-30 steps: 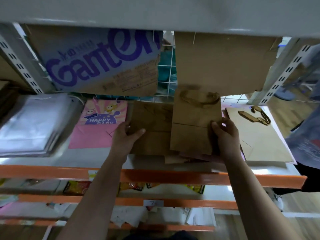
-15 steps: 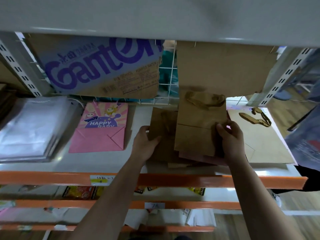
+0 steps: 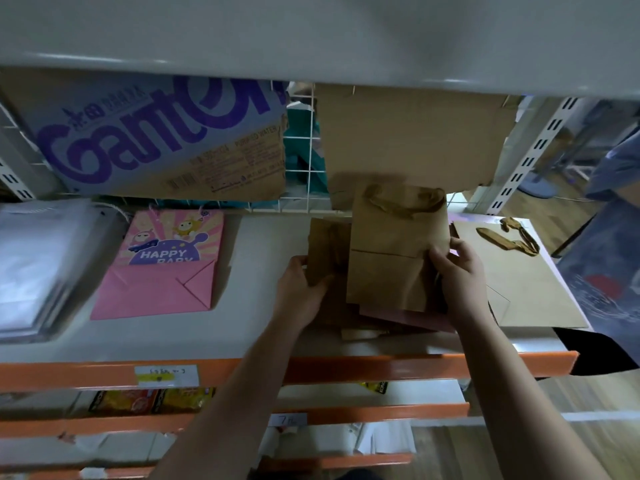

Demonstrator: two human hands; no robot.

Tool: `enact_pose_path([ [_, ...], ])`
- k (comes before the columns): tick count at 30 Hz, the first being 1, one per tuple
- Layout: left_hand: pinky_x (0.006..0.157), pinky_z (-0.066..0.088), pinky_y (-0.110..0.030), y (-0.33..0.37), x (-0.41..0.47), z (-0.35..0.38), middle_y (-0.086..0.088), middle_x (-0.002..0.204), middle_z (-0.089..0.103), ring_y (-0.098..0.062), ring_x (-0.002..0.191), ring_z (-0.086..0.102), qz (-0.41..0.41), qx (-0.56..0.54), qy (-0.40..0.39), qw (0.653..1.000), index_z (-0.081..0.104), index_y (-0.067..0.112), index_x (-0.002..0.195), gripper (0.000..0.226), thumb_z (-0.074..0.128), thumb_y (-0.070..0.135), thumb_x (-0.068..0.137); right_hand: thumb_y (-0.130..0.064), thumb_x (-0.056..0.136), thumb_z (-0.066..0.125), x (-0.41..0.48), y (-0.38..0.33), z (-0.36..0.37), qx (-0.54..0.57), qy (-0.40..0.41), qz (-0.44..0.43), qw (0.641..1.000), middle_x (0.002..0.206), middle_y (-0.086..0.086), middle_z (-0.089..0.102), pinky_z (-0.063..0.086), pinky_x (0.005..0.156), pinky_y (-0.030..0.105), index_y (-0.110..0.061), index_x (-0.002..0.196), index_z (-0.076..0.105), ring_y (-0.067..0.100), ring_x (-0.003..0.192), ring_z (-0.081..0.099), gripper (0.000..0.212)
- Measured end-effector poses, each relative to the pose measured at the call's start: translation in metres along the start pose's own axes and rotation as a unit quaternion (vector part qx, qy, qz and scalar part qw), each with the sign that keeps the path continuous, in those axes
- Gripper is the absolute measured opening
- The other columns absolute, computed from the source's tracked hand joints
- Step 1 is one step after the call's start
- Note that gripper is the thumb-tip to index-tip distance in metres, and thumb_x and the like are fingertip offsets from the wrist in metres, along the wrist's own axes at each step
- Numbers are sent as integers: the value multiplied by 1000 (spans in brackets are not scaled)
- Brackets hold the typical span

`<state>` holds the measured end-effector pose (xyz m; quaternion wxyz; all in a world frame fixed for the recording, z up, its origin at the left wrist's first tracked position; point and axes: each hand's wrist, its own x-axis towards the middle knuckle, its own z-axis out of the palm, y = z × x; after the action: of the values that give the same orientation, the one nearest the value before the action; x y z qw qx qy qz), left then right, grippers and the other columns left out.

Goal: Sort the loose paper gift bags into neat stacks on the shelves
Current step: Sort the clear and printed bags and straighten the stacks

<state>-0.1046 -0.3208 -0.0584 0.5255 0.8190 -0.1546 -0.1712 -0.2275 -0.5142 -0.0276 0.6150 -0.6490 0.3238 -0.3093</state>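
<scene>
A loose pile of brown paper gift bags lies on the white shelf, the top one flat with twisted paper handles. My left hand grips the left edge of a darker brown bag in the pile. My right hand holds the right edge of the top bag. A dusky pink sheet sticks out below the pile. To the right lies a larger tan bag. A pink "HAPPY" bag lies flat to the left.
Clear plastic packets are stacked at the far left. Cardboard sheets and a wire grid close the shelf's back. An orange beam fronts the shelf, with lower shelves below. A person in dark clothing stands at the right.
My left hand slid the darker brown bag rightward, away from the pink bag, and pushed it against the pile. My right hand stayed on the pile's right edge.
</scene>
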Motion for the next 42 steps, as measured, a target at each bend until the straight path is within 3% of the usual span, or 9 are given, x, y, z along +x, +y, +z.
enact_pose_path([
  [4,67,45,-18,0,0,-4,0,123,58,-9,94,54,1,-11,17,1000,43,18,134,55,67,32,87,-14,94,58,6,4,-1,0,-6,15,1000,88,4,74,55,79,40,-14,110,61,18,80,68,16],
  [10,99,45,-42,-21,3,-70,-9,134,52,-26,119,52,-27,7,91,995,40,14,137,64,70,31,83,-15,93,59,7,3,12,-16,-24,13,1000,95,5,73,54,80,38,-13,115,59,22,88,68,22],
  [17,96,42,-40,-31,11,-99,-17,128,53,-32,118,50,-3,272,131,953,40,4,138,77,73,41,79,-35,78,66,6,2,34,-38,-30,16,999,95,3,73,52,88,54,-24,95,62,32,93,67,21],
  [22,90,46,-36,-34,9,-85,-12,127,50,-26,117,47,17,380,137,914,45,10,132,73,63,58,80,-21,89,63,3,0,47,-49,-38,3,998,90,-1,71,51,77,40,-21,97,61,21,81,64,8],
  [28,84,49,-39,-37,5,-98,-12,125,48,-28,115,45,88,390,160,903,51,12,128,50,60,41,89,-16,93,59,-5,-1,75,-96,-81,-29,992,106,7,66,49,75,31,-11,115,57,24,96,62,23],
  [31,86,47,-40,-52,-1,-118,-12,117,56,-28,107,50,117,403,150,895,56,12,121,38,48,37,93,-20,91,58,-12,0,103,-104,-137,-16,985,120,8,62,51,92,41,-13,129,51,24,109,60,40],
  [35,89,43,-46,-68,-15,-146,-14,116,60,-34,108,54,123,396,153,897,61,7,117,32,55,28,94,-18,90,63,-20,0,138,-166,-184,-17,969,113,6,63,51,92,49,-13,127,50,23,104,61,39],
  [38,87,44,-48,-75,-22,-156,-17,114,62,-38,106,56,130,394,166,895,63,4,114,39,42,32,95,-24,84,72,-24,-1,156,-258,-181,-33,949,120,5,61,50,94,43,-12,134,46,23,111,58,58],
  [42,90,42,-48,-78,-25,-155,-15,114,63,-36,106,57,137,385,163,898,63,7,112,26,57,22,93,-27,83,73,-32,-4,171,-392,-139,-58,907,124,9,59,45,87,34,-10,139,40,26,114,55,67],
])
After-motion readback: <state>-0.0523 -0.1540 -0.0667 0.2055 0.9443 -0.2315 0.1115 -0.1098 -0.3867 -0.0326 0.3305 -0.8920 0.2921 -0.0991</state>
